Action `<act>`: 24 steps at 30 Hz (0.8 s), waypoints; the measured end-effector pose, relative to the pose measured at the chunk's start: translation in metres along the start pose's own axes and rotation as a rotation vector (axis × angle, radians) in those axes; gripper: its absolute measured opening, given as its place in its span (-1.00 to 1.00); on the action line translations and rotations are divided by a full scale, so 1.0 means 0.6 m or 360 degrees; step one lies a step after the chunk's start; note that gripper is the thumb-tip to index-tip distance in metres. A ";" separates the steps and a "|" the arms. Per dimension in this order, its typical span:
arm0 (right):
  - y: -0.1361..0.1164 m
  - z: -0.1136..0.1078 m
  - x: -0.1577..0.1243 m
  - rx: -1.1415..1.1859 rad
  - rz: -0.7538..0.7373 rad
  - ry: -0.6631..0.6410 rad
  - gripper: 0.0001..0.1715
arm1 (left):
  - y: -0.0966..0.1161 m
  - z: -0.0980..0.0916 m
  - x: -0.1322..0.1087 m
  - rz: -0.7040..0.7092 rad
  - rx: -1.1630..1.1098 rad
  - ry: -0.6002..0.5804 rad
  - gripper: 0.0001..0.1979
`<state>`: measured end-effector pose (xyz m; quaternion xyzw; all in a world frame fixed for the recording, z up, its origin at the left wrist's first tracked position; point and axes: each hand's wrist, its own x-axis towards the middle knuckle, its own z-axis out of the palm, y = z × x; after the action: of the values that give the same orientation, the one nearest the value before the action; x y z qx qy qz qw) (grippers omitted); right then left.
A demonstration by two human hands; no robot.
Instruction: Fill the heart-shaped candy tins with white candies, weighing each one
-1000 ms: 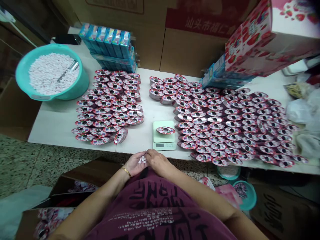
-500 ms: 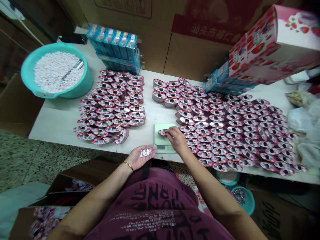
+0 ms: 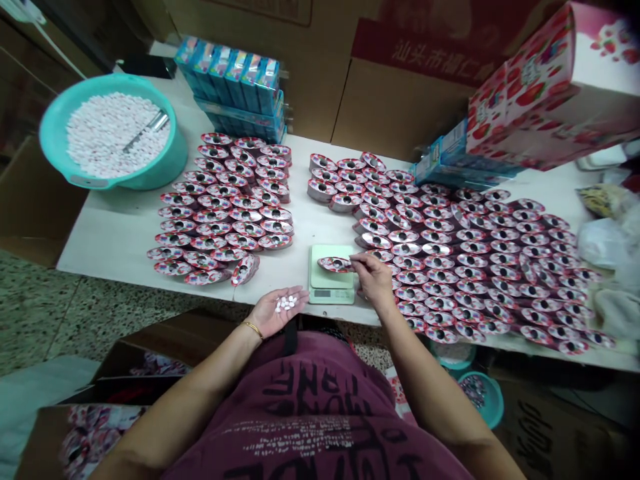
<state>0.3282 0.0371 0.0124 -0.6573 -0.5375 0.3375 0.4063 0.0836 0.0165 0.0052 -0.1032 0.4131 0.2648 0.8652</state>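
Resting palm-up just off the near edge of the table point(image 3: 115, 233), the left hand point(image 3: 278, 312) lies open with a few white tablets point(image 3: 286, 304) on its palm. The right hand point(image 3: 376, 279) reaches over the pale green scale point(image 3: 331, 285), thumb and forefinger pinched at the right end of the oval tin point(image 3: 334, 265) on its pan — whether gripping or only touching, I cannot tell. Rows of like tins point(image 3: 225, 213) flank the scale — a teal bowl point(image 3: 150, 175) stands far left.

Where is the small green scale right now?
In the head view, the green scale sits at the table's near edge, between the two spreads of red containers; the right hand reaches the container lying on it.
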 end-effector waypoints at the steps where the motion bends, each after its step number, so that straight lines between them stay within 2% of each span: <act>1: 0.003 0.001 0.001 0.0056 0.0051 -0.0023 -0.80 | 0.001 0.000 0.000 0.0000 0.0000 -0.0004 -0.70; 4: 0.001 0.000 0.003 0.0059 0.0053 -0.0085 -0.78 | 0.003 -0.002 -0.001 0.0004 -0.0003 -0.0001 -0.70; 8: -0.007 -0.013 0.002 -0.0321 -0.0185 0.0080 -0.79 | 0.006 -0.008 -0.004 0.0024 -0.0002 0.0026 -0.71; 13: 0.001 -0.021 -0.004 -0.0599 -0.0362 -0.0056 -0.80 | 0.009 -0.023 -0.012 0.0066 -0.0039 0.0070 -0.69; 18: 0.007 -0.014 -0.007 -0.0652 -0.0376 -0.0062 -0.78 | 0.015 -0.033 -0.018 0.0130 -0.0076 0.0145 -0.65; 24: 0.004 -0.011 -0.011 -0.0694 -0.0372 -0.0045 -0.78 | 0.016 -0.032 -0.020 0.0139 -0.0064 0.0137 -0.68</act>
<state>0.3339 0.0293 0.0135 -0.6580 -0.6757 0.1734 0.2836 0.0595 0.0123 0.0027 -0.1138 0.4487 0.3057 0.8320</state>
